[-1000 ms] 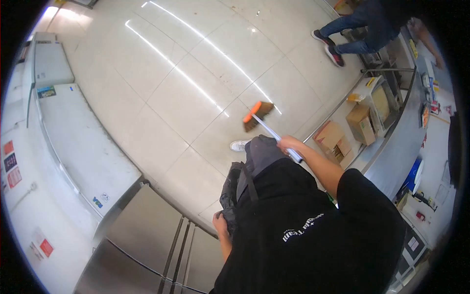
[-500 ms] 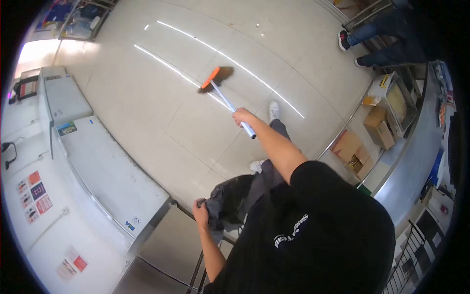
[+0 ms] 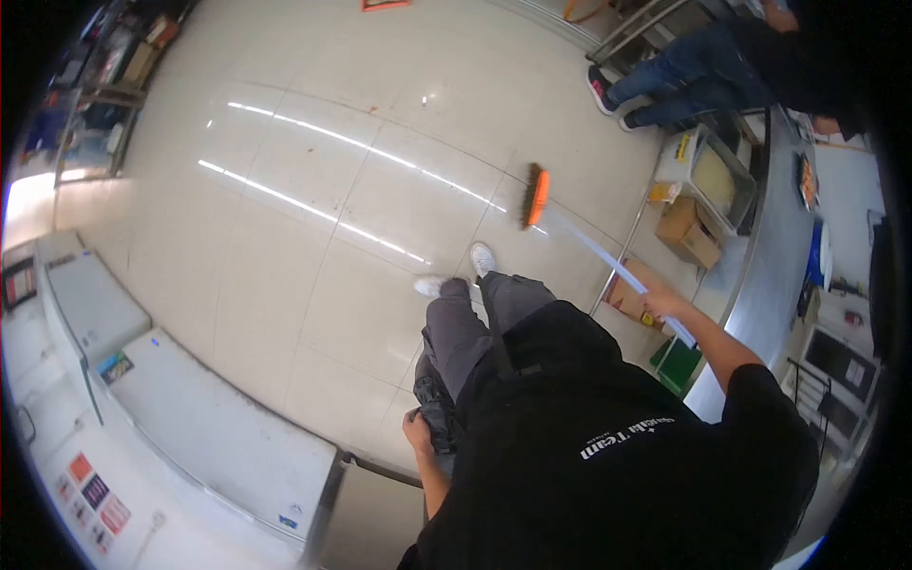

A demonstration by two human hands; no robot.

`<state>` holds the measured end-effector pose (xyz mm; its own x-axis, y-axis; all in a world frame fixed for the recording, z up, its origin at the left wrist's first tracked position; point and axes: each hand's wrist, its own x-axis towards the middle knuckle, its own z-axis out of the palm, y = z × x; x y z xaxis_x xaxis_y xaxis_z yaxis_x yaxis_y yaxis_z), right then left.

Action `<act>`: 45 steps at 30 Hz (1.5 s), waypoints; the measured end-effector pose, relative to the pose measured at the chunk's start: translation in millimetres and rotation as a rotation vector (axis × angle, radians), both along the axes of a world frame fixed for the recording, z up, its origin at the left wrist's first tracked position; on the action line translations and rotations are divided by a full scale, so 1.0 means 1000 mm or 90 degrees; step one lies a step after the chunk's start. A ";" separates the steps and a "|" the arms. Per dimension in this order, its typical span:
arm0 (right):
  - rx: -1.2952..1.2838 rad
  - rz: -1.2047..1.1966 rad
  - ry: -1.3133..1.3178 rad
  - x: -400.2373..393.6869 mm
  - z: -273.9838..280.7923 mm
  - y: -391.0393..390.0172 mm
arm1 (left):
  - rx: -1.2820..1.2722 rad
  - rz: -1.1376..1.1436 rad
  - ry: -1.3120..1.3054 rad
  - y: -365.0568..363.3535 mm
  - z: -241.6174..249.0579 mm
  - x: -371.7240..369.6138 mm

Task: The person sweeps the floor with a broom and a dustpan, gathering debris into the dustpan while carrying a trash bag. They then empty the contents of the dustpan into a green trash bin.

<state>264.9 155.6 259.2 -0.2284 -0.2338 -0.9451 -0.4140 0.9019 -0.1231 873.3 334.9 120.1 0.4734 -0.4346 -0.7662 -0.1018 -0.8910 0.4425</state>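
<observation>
My right hand (image 3: 663,300) is closed around the pale handle of a broom (image 3: 538,198), out to my right. The broom has an orange head with dark bristles, which is at floor level ahead of my white shoes. Low on the left, my left hand (image 3: 416,432) grips a crumpled black plastic bag (image 3: 435,408) beside my leg. Part of the bag is hidden behind my trousers and shirt.
White chest freezers (image 3: 218,427) line the left wall. On the right runs a steel counter (image 3: 760,275), with a cardboard box (image 3: 689,233) and a green container (image 3: 676,366) below it. A co-worker (image 3: 703,66) stands at the upper right. Small bits of debris (image 3: 373,109) dot the tiled floor.
My right hand has swung the broom to the right, from the middle of the floor toward the counter. The bag has come closer to my leg, and the whole view has shifted.
</observation>
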 end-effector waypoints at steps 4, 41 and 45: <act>-0.117 0.244 0.177 -0.040 -0.074 -0.042 | -0.019 -0.072 -0.001 -0.050 -0.001 0.005; -0.198 0.392 -0.031 0.132 0.036 -0.491 | -0.021 -0.135 -0.070 -0.458 0.028 0.045; -0.211 0.441 0.090 0.049 -0.002 -0.525 | -0.050 -0.124 -0.050 -0.482 0.014 0.015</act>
